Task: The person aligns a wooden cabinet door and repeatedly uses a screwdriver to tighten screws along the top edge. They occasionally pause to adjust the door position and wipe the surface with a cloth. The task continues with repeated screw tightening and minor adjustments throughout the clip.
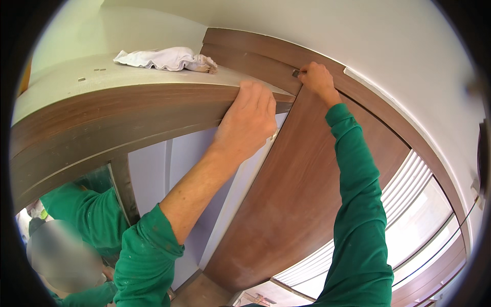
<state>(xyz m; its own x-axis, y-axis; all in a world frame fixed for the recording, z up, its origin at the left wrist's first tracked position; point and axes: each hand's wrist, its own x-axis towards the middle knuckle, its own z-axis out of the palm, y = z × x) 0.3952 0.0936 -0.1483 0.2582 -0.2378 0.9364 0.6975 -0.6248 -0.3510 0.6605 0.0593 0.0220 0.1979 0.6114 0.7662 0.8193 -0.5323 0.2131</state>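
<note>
My left hand point(249, 115) is closed over the upper front edge of a brown wood-grain wardrobe point(138, 105), its fingers bent over the top board. Higher up and to the right, my right hand point(317, 81) is at the upper corner of a tall brown door panel point(286, 194), with its fingers curled and pinched. Right by those fingertips is a small dark square piece point(295, 73), against the brown trim board point(250, 59) under the ceiling. Whether the fingers hold that piece or only touch it is hidden.
A crumpled white cloth glove or rag point(166, 59) lies on the wardrobe's pale top point(102, 77). A mirror point(97, 181) at lower left reflects a person in green. White slatted blinds point(409, 176) and a window stand at right. A thin dark cable point(434, 256) hangs there.
</note>
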